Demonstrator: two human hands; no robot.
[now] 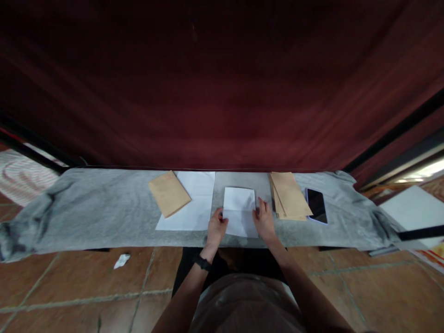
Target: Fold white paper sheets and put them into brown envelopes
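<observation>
A white sheet of paper (239, 208) with a crease across its middle lies in front of me on the grey cloth. My left hand (217, 226), a dark band on its wrist, is closed with thumb and fingers at the sheet's left edge. At the right edge, my right hand (264, 223) grips the paper between its thumb and bent fingers. The parts of the sheet under the fingertips are hidden. Left of it lies a larger white sheet (199, 212), partly covered by a brown envelope (169, 194).
Several brown envelopes (289, 196) are stacked right of the sheet, beside a dark-screened phone (317, 206). Grey cloth (104, 208) covers the narrow table. A dark red curtain (222, 106) hangs behind it. A crumpled white scrap (121, 260) lies on the tiled floor.
</observation>
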